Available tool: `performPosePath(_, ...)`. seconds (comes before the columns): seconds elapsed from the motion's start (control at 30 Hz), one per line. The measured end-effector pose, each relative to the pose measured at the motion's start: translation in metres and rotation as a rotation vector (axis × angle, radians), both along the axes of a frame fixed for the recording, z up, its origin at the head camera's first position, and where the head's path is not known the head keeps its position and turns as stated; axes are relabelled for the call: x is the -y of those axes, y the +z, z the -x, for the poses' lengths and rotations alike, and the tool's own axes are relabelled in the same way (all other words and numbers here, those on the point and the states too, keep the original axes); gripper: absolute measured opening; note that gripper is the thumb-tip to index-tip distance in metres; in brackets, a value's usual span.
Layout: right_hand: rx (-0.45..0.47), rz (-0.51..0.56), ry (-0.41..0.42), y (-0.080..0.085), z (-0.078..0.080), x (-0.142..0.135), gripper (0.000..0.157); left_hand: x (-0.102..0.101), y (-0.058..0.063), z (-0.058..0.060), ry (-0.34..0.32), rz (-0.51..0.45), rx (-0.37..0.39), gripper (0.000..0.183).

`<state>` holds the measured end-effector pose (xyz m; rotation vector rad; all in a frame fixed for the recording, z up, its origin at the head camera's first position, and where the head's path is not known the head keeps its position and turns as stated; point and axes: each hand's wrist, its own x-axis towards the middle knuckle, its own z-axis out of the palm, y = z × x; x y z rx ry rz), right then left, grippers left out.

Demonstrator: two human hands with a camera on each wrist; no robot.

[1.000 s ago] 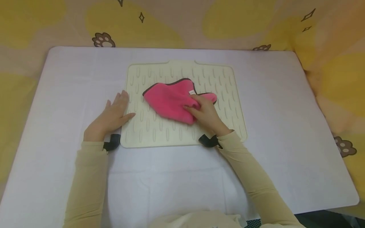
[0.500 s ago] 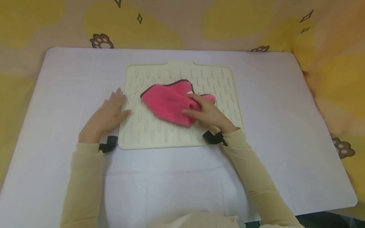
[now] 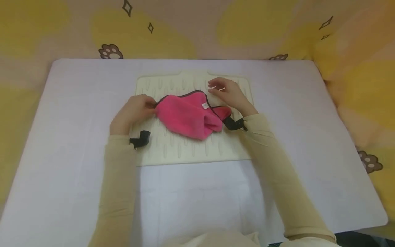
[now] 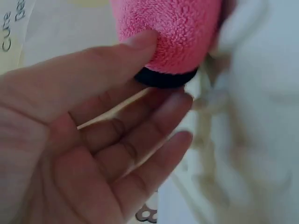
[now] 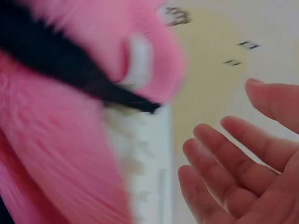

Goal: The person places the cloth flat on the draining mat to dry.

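A crumpled pink cloth [image 3: 188, 116] with dark edging and a small white label lies on the cream ridged mat [image 3: 179, 154]. At the cloth's left corner my left hand [image 3: 134, 111] pinches the dark-edged tip; the left wrist view shows the thumb on the fluffy pink pile [image 4: 177, 42] and fingers beneath the edge. My right hand [image 3: 229, 94] hovers over the mat's upper right, just beyond the cloth, and holds nothing. In the right wrist view its fingers [image 5: 229, 172] are loosely spread, apart from the cloth [image 5: 56, 149].
The mat rests on a white-covered table [image 3: 191, 199]. Behind and to the right hangs a yellow patterned curtain [image 3: 253, 27] with paw prints. A black wrist mount [image 3: 232, 123] on the right arm overlaps the cloth's right end.
My right hand has let go of the cloth and moved up and away. My left hand has moved from the mat's left edge to the cloth's left corner and taken hold of it.
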<state>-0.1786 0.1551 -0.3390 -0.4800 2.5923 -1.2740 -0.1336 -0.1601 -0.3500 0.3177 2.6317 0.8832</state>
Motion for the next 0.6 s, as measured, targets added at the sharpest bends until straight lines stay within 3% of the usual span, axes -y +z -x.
performPosePath(0.1, 0.034, -0.054, 0.036, -0.01, 0.006, 0.004, 0.037, -0.007, -0.006, 0.006, 0.01, -0.087, -0.015, 0.024)
performPosePath(0.17, 0.069, -0.063, 0.045, -0.023, 0.005, 0.008, 0.039, -0.007, -0.016, 0.003, 0.045, -0.155, -0.015, 0.024)
performPosePath(0.37, 0.075, -0.032, 0.009, -0.047, -0.001, 0.007, 0.042, -0.012, -0.037, 0.0, 0.149, -0.364, -0.033, 0.024)
performPosePath(0.6, -0.026, 0.057, 0.013, -0.051, 0.001, 0.006, 0.027, -0.012, -0.038, 0.005, 0.201, -0.407, -0.119, 0.027)
